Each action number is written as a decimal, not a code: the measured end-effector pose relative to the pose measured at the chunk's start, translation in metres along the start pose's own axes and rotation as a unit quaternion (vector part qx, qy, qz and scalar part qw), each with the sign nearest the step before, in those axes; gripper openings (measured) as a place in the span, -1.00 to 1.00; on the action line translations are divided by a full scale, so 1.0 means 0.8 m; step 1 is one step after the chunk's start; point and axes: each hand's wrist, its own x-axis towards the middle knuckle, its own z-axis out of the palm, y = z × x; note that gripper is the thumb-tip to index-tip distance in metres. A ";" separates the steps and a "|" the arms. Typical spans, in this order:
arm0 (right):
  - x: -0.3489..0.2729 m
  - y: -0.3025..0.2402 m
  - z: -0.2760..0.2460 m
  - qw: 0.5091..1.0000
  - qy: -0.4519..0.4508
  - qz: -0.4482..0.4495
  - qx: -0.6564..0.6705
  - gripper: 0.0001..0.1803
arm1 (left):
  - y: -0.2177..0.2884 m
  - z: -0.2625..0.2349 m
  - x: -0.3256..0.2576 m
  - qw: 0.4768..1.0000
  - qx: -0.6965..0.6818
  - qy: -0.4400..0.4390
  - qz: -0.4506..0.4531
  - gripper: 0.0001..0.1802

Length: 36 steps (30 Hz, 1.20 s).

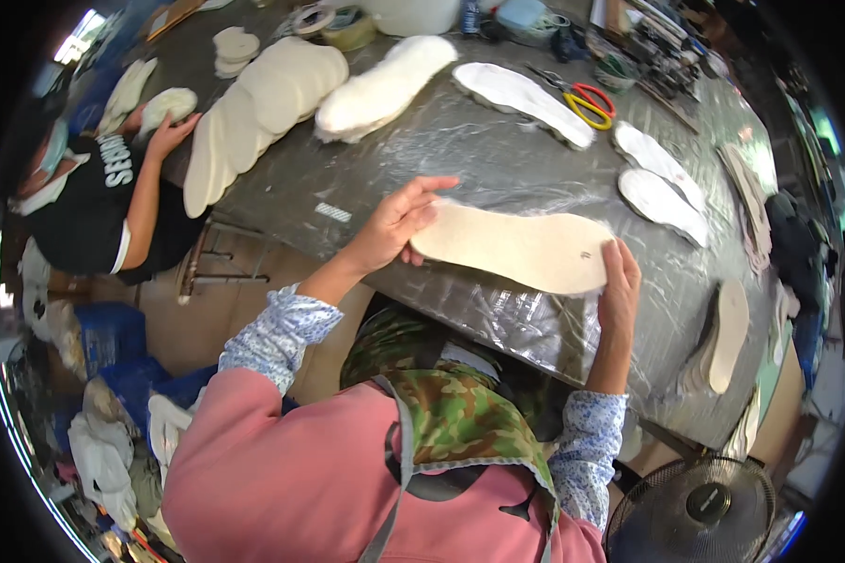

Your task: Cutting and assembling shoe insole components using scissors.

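1. The insole (516,249), a flat cream felt cut-out, lies on the desk (460,155) near its front edge, long axis running left to right, straight before the person.
2. The left hand (394,225) pinches the insole's left end: fingers spread flat on top, thumb seemingly tucked below, so its grip is closed on the piece. In my judgement this pins the end so the sheet stays flat.
3. The right hand (618,281) cups the insole's right end, fingers curled against the rim, its grip also closed on it; holding both ends likely keeps the soft felt stretched and square.
4. Just past the insole, the desk is wrapped in crinkled clear film, probably to shield the top.
5. Further from the insole, toward the back, a fleecy insole (385,86) lies on its own, and to its left a fanned stack (253,117) of felt cut-outs overlaps, laid out for easy picking.
6. Right of the fleecy piece sit another scalloped-edged sole (521,98) and scissors (587,101) with red and yellow handles.
7. Right of the insole, two more scalloped soles (662,183) lie side by side; nearer the desk's edge a small pile (723,338) hangs over.
8. Far left of the insole, a co-worker's hand (171,131) rests on a fleecy piece.
9. Below right, a fan (695,511) stands on the floor.
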 end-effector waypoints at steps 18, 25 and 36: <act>-0.086 0.008 0.002 0.943 0.200 0.073 0.257 -0.66 | -0.046 0.192 -0.003 0.968 0.026 -0.226 0.107 -0.44; -0.045 -0.136 -0.267 0.936 0.296 -0.049 -0.185 -0.61 | -0.036 0.164 0.001 0.970 0.100 -0.192 0.109 -0.72; -0.022 -0.065 -0.330 0.582 0.357 0.109 -0.723 -0.31 | -0.083 0.085 -0.009 0.997 0.075 0.002 0.032 -0.75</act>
